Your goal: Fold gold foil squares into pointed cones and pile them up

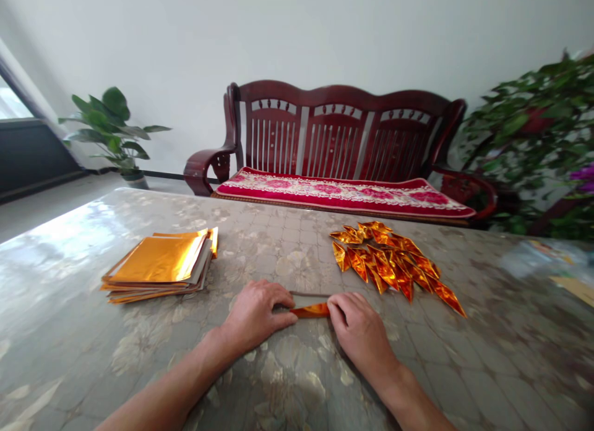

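Two hands grip a partly folded foil sheet

The left hand (263,312) pinches one end of the foil sheet (312,310) between thumb and fingers; the right hand (355,323), fingers curled, clamps the other end. The sheet lies low at the worktop (297,245), its near edge turned up to show orange foil. Beyond the left hand sits an uneven stack of gold foil sheets (160,258); beyond the right hand, a cluster of pointed, folded foil pieces (387,258). A red-cushioned wooden bench (331,131) stands behind.
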Tool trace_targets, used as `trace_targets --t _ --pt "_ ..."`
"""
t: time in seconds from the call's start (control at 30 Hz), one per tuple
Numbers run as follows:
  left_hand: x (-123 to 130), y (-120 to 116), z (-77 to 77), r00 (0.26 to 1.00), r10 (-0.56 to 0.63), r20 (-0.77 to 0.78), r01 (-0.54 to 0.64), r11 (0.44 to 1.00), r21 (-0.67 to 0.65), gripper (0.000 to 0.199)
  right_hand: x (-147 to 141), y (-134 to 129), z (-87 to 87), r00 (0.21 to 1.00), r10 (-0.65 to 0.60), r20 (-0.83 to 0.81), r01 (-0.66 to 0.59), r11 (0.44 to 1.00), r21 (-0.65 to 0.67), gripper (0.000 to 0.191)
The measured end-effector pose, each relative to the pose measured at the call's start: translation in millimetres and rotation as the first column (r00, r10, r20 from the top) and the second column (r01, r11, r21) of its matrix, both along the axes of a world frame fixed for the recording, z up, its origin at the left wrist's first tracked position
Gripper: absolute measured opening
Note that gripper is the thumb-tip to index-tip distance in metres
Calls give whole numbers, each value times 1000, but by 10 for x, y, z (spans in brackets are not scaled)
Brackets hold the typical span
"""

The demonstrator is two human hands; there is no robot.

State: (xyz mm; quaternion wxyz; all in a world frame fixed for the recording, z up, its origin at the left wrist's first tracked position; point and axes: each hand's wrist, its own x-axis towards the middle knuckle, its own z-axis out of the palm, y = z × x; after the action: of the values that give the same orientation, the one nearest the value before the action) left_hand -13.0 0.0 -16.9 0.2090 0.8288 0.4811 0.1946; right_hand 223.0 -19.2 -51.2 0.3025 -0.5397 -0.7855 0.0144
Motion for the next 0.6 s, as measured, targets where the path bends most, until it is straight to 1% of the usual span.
trace_targets --t 0.07,0.17,0.23,0.3,0.33,0.47,0.5,0.6 --pt "9 8 -31 999 20 32 -19 1000 -13 9 3 4 -4 1000 -1 -5 1 1000 -2 20" --pt "45 3 -93 994 81 77 -79 997 -23 20 0 13 -6 1000 -7 -7 7 1000 2 20" --pt "71 -8 -117 990 114 84 -113 993 -19 24 -3 23 -6 1000 -16 -2 16 1000 9 20" --pt "90 -20 -118 990 122 73 -121 993 -11 26 -4 32 -6 1000 -23 8 23 1000 16 19" --pt "95 -25 -113 991 119 66 -119 993 -7 25 -3 35 -6 1000 -26 12 26 999 19 19" --pt "101 -39 -101 990 128 52 -129 992 0 10 -1 35 -8 999 -33 12 33 999 28 19" --pt "104 -40 -107 989 138 54 -138 990 -2 10 -1 34 -8 999 -32 11 32 999 28 19" --pt "125 -46 -135 984 168 59 -168 986 -5 19 -2 35 -4 1000 -29 2 28 999 21 19"
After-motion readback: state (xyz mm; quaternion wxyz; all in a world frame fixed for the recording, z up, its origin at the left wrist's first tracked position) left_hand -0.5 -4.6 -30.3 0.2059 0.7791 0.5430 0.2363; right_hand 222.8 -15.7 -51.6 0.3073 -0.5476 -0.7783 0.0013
